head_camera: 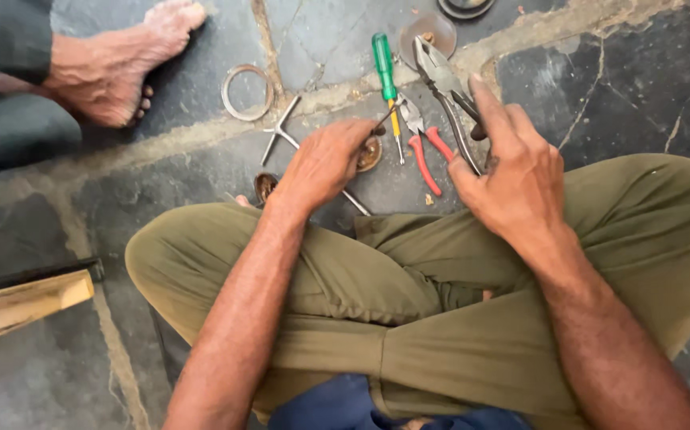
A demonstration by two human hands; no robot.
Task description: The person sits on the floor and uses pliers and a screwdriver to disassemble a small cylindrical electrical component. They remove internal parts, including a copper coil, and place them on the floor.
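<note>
I sit cross-legged on a stone floor in olive trousers. My right hand point(512, 171) grips the dark handles of large grey combination pliers point(438, 76), whose jaws point away from me. My left hand point(325, 163) is closed around a small round rusty metal part point(370, 153) with a thin dark piece sticking out at my fingertips. Between my hands lie a green-handled screwdriver point(385, 68) and small red-handled pliers point(425, 151).
A metal T-shaped wrench point(281, 131) and a metal ring point(247, 91) lie on the floor to the left. A round rusty disc point(429, 33) sits further away. Another person's bare foot point(114, 68) rests at top left. A wooden plank point(18, 306) lies at left.
</note>
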